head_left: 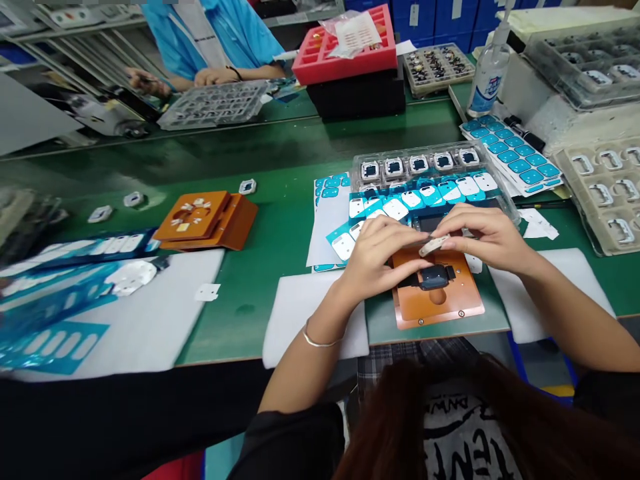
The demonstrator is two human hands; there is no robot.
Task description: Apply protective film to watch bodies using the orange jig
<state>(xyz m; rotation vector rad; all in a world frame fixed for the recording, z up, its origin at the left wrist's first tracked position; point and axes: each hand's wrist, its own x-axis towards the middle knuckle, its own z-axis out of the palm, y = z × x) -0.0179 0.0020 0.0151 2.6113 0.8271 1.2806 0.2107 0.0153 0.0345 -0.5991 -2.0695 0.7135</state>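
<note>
Between my two hands a small light-coloured watch case [434, 245] is tilted above an orange fixture plate [415, 310]. My right hand [483, 237] pinches its right end between thumb and fingers. On the other side, my left hand [383, 257] has its fingertips at the case's upper left edge, its thumb reaching low over the plate. Just under the hands, a dark block [435, 277] like a watch body sits on the plate. Blue film sheets with white rounded labels [413, 199] lie directly beyond my fingers, over a clear tray [357, 167] of watch cases.
White foam pads [295, 313] flank the plate. A second orange fixture [200, 217] stands left, near loose watch cases [247, 186]. Blue label sheets [520, 157], a pump bottle [485, 80] and a beige tray [575, 193] are right. Across the bench, a person in blue [230, 33] works at a tray.
</note>
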